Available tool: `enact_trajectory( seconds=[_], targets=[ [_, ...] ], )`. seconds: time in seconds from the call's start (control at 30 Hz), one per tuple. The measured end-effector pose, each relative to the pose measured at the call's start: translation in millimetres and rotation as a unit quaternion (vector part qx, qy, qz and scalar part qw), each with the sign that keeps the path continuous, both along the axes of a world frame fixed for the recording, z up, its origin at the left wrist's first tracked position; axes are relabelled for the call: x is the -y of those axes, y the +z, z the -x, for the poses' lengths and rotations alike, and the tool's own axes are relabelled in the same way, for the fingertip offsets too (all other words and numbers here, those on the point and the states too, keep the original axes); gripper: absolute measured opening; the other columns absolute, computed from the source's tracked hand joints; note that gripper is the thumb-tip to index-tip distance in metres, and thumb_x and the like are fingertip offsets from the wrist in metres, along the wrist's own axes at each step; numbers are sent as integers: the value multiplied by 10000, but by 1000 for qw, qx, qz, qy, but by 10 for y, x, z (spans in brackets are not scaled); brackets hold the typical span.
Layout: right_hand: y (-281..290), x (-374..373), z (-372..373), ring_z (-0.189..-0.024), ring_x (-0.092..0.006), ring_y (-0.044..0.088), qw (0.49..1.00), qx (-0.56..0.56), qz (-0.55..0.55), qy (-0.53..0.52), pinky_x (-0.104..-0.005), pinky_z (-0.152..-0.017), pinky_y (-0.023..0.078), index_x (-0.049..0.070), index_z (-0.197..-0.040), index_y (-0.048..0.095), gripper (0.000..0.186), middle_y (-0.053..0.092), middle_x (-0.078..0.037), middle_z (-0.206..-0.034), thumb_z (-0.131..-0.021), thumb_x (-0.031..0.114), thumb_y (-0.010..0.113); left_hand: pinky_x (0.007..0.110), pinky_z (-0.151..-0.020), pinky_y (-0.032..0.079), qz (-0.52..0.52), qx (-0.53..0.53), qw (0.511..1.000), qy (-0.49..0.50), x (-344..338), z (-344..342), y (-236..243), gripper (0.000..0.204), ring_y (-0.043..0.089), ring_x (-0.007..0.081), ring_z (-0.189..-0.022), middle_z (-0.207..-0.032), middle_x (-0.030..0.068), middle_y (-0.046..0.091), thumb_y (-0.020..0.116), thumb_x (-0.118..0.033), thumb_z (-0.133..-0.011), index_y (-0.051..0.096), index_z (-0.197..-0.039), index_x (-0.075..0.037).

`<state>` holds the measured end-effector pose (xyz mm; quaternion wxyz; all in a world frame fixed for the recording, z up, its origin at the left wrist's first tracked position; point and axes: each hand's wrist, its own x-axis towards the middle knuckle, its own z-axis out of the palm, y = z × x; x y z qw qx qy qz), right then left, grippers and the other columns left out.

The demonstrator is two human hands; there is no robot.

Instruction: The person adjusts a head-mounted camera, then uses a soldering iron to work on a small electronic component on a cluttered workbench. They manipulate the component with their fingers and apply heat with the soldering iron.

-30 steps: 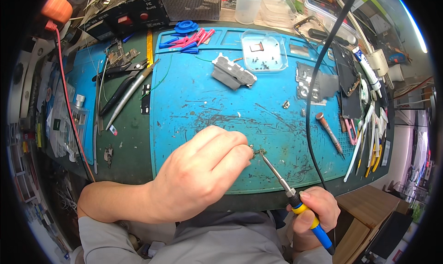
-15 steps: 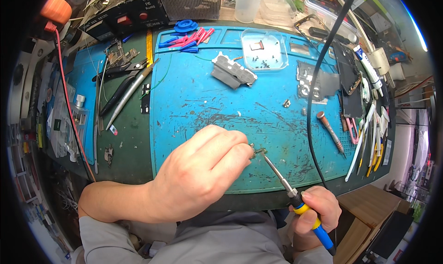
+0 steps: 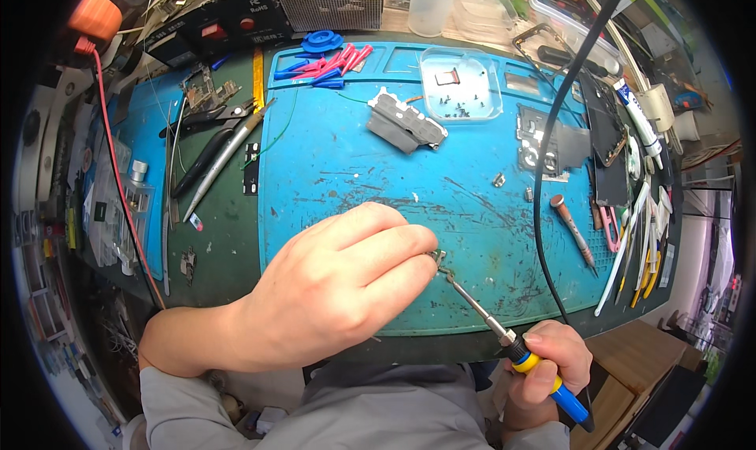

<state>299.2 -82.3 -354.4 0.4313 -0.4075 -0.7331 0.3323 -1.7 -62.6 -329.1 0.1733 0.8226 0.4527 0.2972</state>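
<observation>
Soldering iron [image 3: 508, 338]: since the earlier frame, drawing its tip leftward and slightly toward the near edge of the blue mat [image 3: 331, 174]; slanting across that edge now.
Small metallic part [image 3: 440, 256]: seeming to turn a little since then; poking out just past the left fingertips, above or on the mat's near part, about midway from side to side.
Left hand [image 3: 346, 285]: covering the mat's near-left part; curling the fingers into a tight pinch at the small metallic part, showing no gap; hiding the thumb, so impossible to tell whether a tool is sitting in between.
Right hand [image 3: 555, 359]: staying off the mat's near-right edge; wrapping thumb and fingers around the blue and yellow handle.
Step in hand: probably working the small metallic part with the tip, using 2 hands; meeting or barely missing it, too small to tell.
Next move: likely calling for a still pinch, a light touch, and fingertips keeping clear of the hot end.
Clear tray [image 3: 480, 68]: sitting at the mat's far-right part.
Dark grey module [image 3: 405, 123]: lying on the mat, nearer than its far edge.
Black cable [image 3: 538, 206]: hanging across the mat's right side.
</observation>
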Motion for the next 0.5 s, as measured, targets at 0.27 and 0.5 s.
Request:
enact_trajectory(
  seconds=[0.27, 0.5],
  targets=[
    [-5, -30, 4, -558, -139, 613, 1000, 7, -24, 6, -280, -560, 494, 13, -1056, 719, 347, 650, -48, -692, -1057, 353, 645, 407, -833, 606, 6, 29, 1000, 3, -7, -16, -29, 295, 714, 328, -984, -1127, 154, 739, 765, -45, -763, 737, -1046, 36],
    [-3, -23, 36, -525, -192, 649, 999, -14, -20, -22, -329, -531, 562, 31, -993, 776, 230, 656, -35, -641, -970, 256, 732, 409, -832, 602, 7, 35, 999, 1, -8, -21, -27, 295, 711, 327, -979, -1129, 156, 734, 766, -39, -764, 732, -1045, 42]
  ],
)
